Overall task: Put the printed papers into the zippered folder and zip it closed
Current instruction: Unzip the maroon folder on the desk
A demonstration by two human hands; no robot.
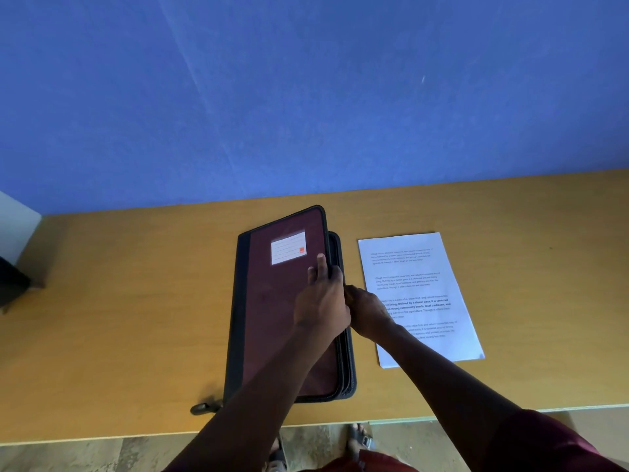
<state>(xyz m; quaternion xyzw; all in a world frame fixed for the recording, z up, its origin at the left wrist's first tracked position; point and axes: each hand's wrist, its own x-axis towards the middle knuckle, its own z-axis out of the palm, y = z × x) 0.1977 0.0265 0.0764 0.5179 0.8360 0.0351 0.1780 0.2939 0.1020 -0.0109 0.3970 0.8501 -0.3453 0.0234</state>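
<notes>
A maroon zippered folder (pixel 272 311) with black edging and a white label lies on the wooden table (pixel 119 318). Its front cover is lifted along the right edge, so it stands partly open. My left hand (pixel 321 301) grips that raised right edge of the cover, fingers over the top. My right hand (pixel 369 313) is just to its right, fingers tucked into the gap under the cover at the folder's open side. The printed papers (pixel 422 294) lie flat on the table right of the folder, partly hidden by my right wrist.
The zipper pull tab (pixel 204 408) sticks out at the folder's near left corner, close to the table's front edge. A dark object (pixel 13 284) sits at the far left. A blue wall (pixel 306 97) stands behind the table. My feet show on the floor below.
</notes>
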